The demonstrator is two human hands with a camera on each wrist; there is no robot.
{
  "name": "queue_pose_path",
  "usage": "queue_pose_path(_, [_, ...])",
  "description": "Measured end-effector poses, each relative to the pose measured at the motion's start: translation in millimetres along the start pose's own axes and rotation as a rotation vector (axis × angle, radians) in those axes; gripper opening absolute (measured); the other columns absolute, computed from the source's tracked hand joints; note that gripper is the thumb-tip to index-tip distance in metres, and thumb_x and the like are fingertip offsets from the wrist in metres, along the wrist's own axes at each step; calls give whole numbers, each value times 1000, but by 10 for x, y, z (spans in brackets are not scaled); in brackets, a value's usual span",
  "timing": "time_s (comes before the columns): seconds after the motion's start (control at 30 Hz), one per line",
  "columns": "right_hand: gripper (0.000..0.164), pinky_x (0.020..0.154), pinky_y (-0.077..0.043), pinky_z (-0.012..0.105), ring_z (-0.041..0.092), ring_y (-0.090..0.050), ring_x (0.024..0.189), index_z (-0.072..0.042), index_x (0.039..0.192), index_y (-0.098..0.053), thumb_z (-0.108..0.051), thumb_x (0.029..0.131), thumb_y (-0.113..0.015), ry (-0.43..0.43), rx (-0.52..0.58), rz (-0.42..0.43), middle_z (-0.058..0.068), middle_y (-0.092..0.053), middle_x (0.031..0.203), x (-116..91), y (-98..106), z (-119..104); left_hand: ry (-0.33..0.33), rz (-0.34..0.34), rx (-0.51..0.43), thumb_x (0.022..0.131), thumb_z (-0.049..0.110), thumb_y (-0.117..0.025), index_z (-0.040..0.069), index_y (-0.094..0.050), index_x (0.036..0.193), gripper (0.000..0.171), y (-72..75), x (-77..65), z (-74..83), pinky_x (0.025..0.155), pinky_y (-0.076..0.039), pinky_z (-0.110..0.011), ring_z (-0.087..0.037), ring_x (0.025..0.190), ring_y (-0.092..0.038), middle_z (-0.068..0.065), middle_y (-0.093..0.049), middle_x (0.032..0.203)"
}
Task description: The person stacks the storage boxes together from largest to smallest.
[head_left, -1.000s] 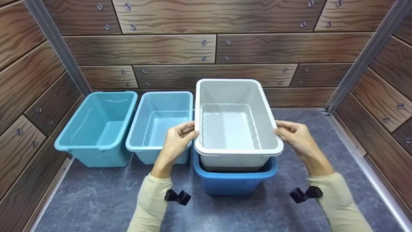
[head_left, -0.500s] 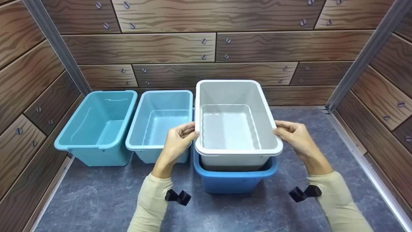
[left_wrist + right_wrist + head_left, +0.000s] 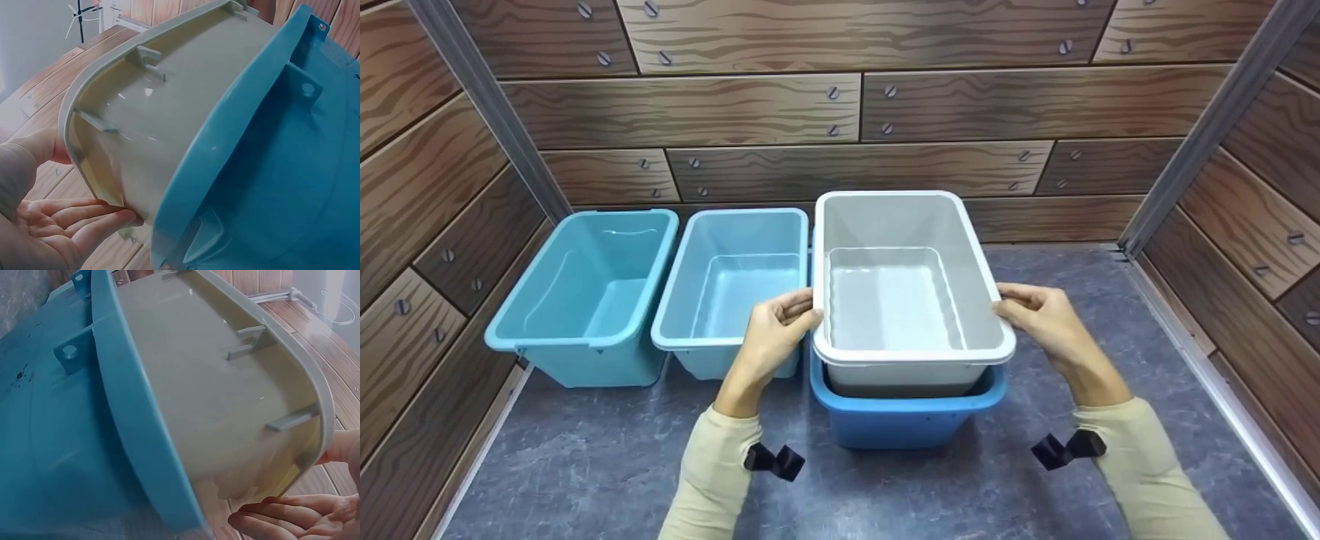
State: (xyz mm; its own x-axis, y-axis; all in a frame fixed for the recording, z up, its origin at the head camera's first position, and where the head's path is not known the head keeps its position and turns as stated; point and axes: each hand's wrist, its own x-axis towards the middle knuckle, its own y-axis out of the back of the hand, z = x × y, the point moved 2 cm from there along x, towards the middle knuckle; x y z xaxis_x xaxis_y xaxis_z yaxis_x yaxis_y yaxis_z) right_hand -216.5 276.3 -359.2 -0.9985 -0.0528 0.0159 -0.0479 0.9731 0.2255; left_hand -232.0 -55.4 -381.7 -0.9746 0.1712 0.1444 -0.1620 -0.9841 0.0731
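A light grey plastic tub (image 3: 896, 300) sits partly down inside a blue tub (image 3: 896, 424), its rim standing well above the blue one. My left hand (image 3: 771, 330) grips the grey rim on the left side, thumb on top and fingers underneath. On the opposite side my right hand (image 3: 1046, 322) holds the rim the same way. In the left wrist view the grey tub's outer wall (image 3: 185, 84) and rim ribs show above the blue rim (image 3: 202, 146). The right wrist view shows fingers (image 3: 281, 514) below the grey rim.
To the left stand a light blue tub (image 3: 735, 341) and, beyond it, a teal tub (image 3: 585, 364), both upright with nothing inside. Wood-patterned walls (image 3: 682, 109) enclose the dark grey marbled floor (image 3: 607, 457) on three sides.
The grey tub has sunk slightly lower toward the blue tub, with both hands still on its rim. The head view has shifted a little; the other tubs stay put.
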Motion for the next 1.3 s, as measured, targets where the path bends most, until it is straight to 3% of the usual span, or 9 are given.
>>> queue_pose_path(0.23, [49, 76, -57, 13, -5, -67, 80, 20, 132, -43, -2, 91, -56, 4, -35, 0, -13, -72, 93, -2, -2, 24, 9, 2, 17, 88, 5, -60, -8, -57, 128, 42, 1, -2, -18, 97, -55, -34, -35, 118, -63, -28, -62, 126])
queue_pose_path(0.47, [48, 77, -57, 13, -6, -67, 81, 20, 132, -44, -2, 90, -56, 5, -81, -3, 10, -71, 112, 4, -14, 44, 14, 1, 29, 87, 5, -60, -9, -57, 127, 42, -1, 2, -30, 96, -56, -34, -35, 116, -64, -28, -64, 124])
queue_pose_path(0.7, [49, 78, -55, 11, -8, -65, 81, 20, 132, -44, -2, 90, -55, -12, -89, -3, 4, -72, 108, 11, -29, 61, 22, 1, 25, 87, 4, -60, -9, -57, 126, 41, 4, 6, -48, 97, -55, -34, -34, 117, -64, -27, -64, 124])
queue_pose_path(1.0, [48, 79, -55, 11, -8, -65, 82, 19, 133, -43, -2, 91, -55, -25, -112, -3, 26, -63, 123, 2, -41, 63, 13, -11, 41, 87, 4, -60, -10, -57, 126, 42, 12, 8, -57, 97, -56, -34, -35, 116, -64, -28, -64, 123])
queue_pose_path(1.17, [48, 78, -54, 9, -9, -64, 81, 19, 132, -44, -2, 90, -55, -19, -126, 9, 24, -64, 122, 11, -52, 71, -6, -18, 58, 87, 4, -59, -10, -58, 126, 41, 12, 8, -74, 97, -56, -34, -35, 116, -64, -29, -64, 123])
queue_pose_path(1.3, [47, 76, -53, 8, -11, -62, 81, 18, 132, -45, -1, 90, -54, -12, -137, 21, 32, -59, 125, 12, -65, 74, -17, -27, 62, 87, 4, -58, -11, -57, 126, 42, -3, 11, -101, 98, -55, -35, -38, 117, -62, -31, -62, 124])
